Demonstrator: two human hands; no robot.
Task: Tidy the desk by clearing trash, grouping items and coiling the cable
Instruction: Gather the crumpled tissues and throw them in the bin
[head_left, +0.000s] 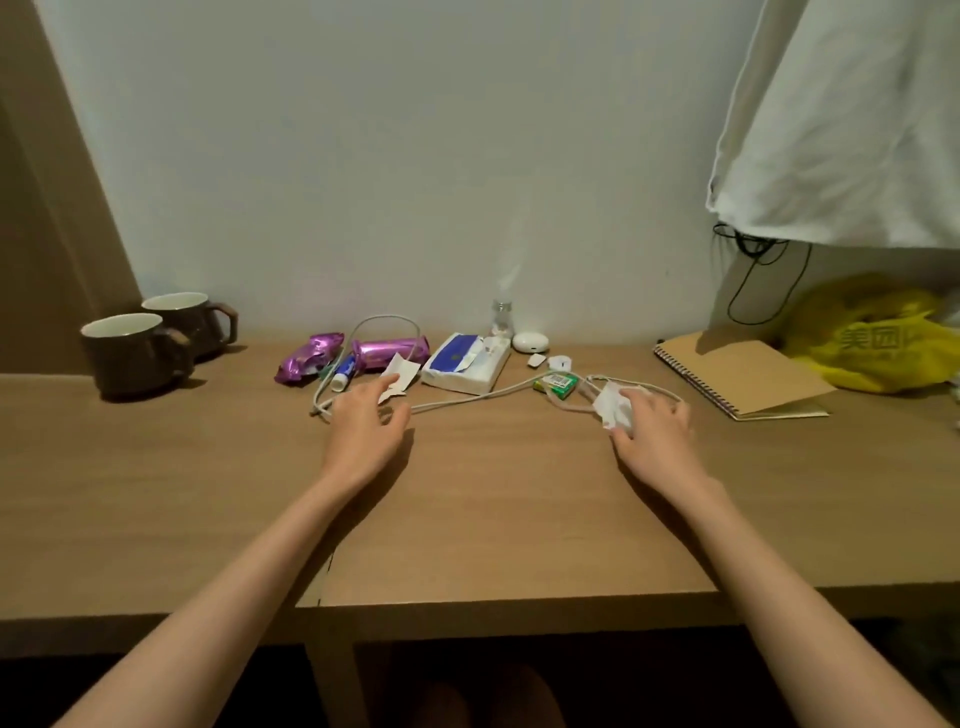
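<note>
Head view: my left hand (366, 426) lies spread, forefinger touching a paper scrap (399, 375) toward the back edge of the desk (467, 519); my right hand (655, 426) curls round a crumpled tissue (613, 408); the white cable (467, 397) lies uncoiled between them.

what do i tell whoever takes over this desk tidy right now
left hand: open, index fingertip on the paper scrap, holding nothing.
right hand: fingers curled on the crumpled tissue, by the right end of the cable.
cable: uncoiled, sprawled from a loop behind the purple wrappers across to the right hand.
done: nothing visibly cleared or grouped yet.
left: bin the scrap, tissue and wrappers; group the tissue pack, green box and small bits; coil the cable.
</note>
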